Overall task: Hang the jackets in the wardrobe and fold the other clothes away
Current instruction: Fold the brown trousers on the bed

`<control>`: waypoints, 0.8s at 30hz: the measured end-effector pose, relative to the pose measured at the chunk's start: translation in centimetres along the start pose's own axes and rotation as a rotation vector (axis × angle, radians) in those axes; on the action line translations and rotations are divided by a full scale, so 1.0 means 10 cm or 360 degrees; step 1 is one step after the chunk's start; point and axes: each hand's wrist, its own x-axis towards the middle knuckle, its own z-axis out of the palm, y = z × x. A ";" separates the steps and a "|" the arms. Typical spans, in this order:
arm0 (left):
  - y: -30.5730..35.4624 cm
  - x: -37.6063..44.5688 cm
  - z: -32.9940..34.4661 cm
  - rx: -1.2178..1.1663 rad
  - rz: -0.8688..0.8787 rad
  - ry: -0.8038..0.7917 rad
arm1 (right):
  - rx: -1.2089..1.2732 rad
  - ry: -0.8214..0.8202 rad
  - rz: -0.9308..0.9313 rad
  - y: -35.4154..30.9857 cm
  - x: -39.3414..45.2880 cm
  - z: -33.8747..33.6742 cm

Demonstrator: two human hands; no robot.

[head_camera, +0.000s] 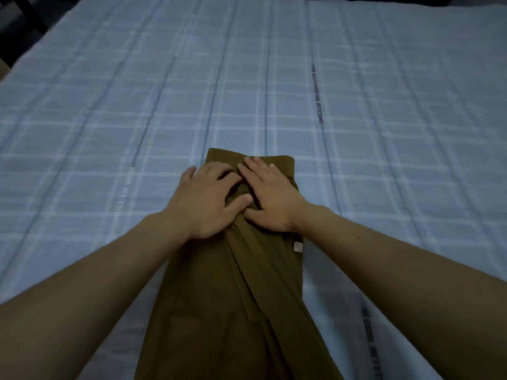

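Observation:
An olive-brown garment (230, 297) lies folded into a long narrow strip on the bed, running from the lower edge of the view up to its far end near the middle. My left hand (205, 196) rests flat on the strip's far left part, fingers spread and slightly bent. My right hand (267, 193) lies flat on the far right part, fingers straight and pressing the cloth. The two hands touch at the fingertips. A small pale label (297, 246) sticks out at the garment's right edge.
A light blue checked bedsheet (274, 78) covers the bed all around the garment. The bed's left edge runs along the upper left, with dark floor or furniture (16, 20) beyond it.

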 end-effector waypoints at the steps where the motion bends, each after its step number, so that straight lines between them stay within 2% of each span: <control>1: 0.06 -0.06 -0.05 0.0041 0.0043 -0.0031 | 0.0047 0.0043 -0.0013 -0.03 -0.10 -0.03; 8: 0.52 -0.84 -0.12 0.0220 0.0516 -0.0353 | 0.0455 0.0214 0.0208 -0.29 -1.46 0.06; 14: 0.93 -1.41 -0.06 0.0236 0.0716 -0.0501 | 0.0501 0.0307 0.0459 -0.54 -2.62 0.30; 17: 1.14 -1.61 0.03 0.0219 0.0770 -0.0466 | 0.0554 0.0352 0.0585 -0.69 -3.07 0.42; 24: 1.52 -1.89 0.24 0.0086 0.0870 -0.0163 | 0.0745 0.0139 0.0908 -1.05 -3.99 0.59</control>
